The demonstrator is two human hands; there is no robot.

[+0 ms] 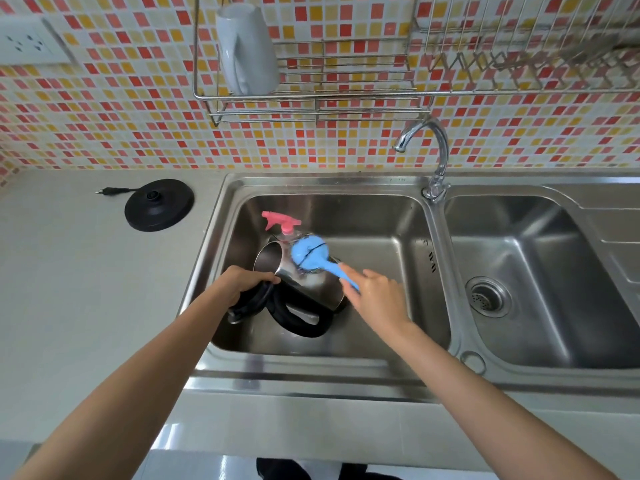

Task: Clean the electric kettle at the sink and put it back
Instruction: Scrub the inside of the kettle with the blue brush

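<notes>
A steel electric kettle with a black handle lies on its side in the left sink basin, its mouth facing up-left. My left hand grips it at the rim and black lid. My right hand holds a blue brush by its handle, the round head blurred against the kettle's upper side. The kettle's black base sits on the counter to the left, its plug lying loose.
A clear spray bottle with a pink trigger lies in the basin behind the kettle. The faucet stands between the two basins; the right basin has a drain strainer. A wall rack holds a white mug. A wall socket is at the upper left.
</notes>
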